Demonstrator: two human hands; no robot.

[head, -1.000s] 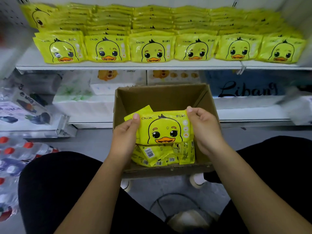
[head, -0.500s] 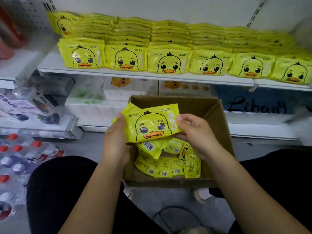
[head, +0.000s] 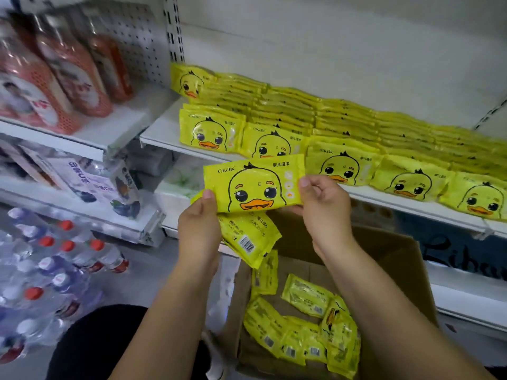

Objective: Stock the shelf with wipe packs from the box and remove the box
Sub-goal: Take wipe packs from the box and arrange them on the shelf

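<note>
Wipe pack hangs between your grips above the box: your left grip pinches its left edge, your right grip pinches its right edge.

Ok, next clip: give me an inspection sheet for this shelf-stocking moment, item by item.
Surface: white shelf, bare strip at its left end, the rest covered with rows of shelf packs, yellow with duck faces.
Job's things: held pack face out, in front of the shelf edge; second pack, barcode side out, hangs below the left hand; cardboard box open, loose packs inside.
Clutter: red-capped water bottles on the floor at left.
Hands: left hand pinches the held pack's left end; right hand pinches its right end.
Cables: nothing seen.
Surroundings: red bottles on the neighbouring shelf; pegboard panel behind them.
</note>
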